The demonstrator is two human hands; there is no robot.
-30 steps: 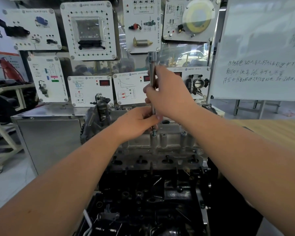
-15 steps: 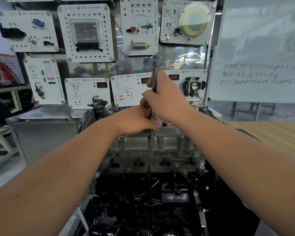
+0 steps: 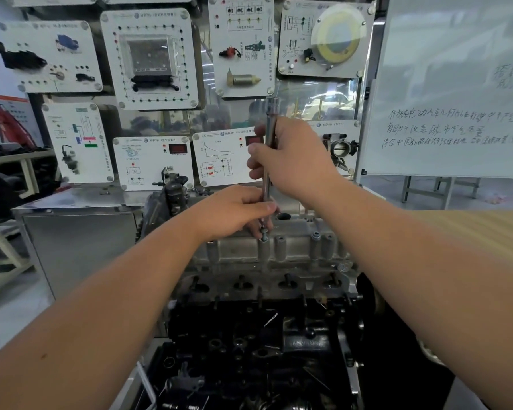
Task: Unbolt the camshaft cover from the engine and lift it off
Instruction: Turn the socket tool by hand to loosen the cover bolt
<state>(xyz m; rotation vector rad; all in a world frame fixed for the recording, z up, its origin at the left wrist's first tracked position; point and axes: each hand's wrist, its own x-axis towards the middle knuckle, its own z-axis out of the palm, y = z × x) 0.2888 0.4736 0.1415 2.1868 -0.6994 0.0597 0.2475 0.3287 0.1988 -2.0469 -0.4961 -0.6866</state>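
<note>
Now | right hand (image 3: 293, 161) grip closed round upright extension bar (image 3: 269, 149) | left hand (image 3: 234, 211) seemingly pinching its base above camshaft cover (image 3: 279, 250)

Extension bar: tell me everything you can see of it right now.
The extension bar is a slim, shiny chrome-looking rod with a wider socket end on top. It stands nearly upright over the front edge of the grey cover. The right hand grips its upper shaft; the left hand pinches its lower end just above a bolt. Whether its tip is seated on the bolt is hidden by the fingers.
</note>
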